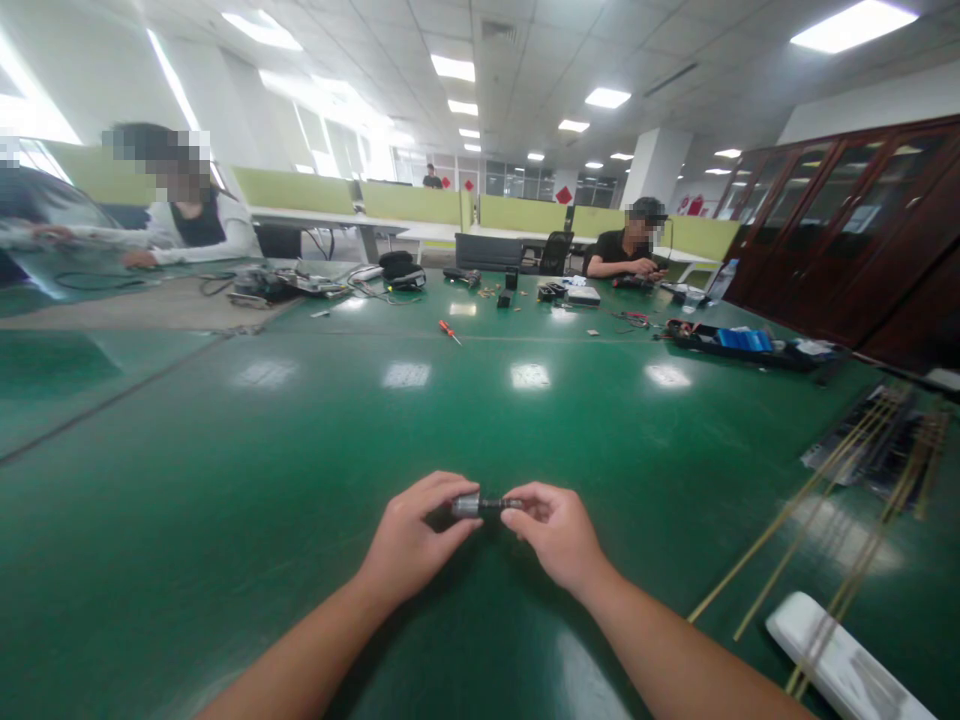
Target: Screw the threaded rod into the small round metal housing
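Over the green table point(322, 430), a small grey metal cylinder with a thin dark shaft point(466, 505) is held level between my two hands. My left hand point(412, 530) pinches the thick grey end between thumb and fingers. Around the far end of the thin shaft point(491, 506), the fingertips of my right hand point(559, 530) are closed. Its exact kind is too small and blurred to tell, and my right fingers hide the shaft's tip.
Ahead lies a red-handled screwdriver point(448, 330). Long thin rods point(810, 500) and a white case point(840, 650) lie at right. A black tray with blue parts point(742, 340) stands behind them. Two people point(630, 245) sit across the table amid electronic parts point(262, 283).
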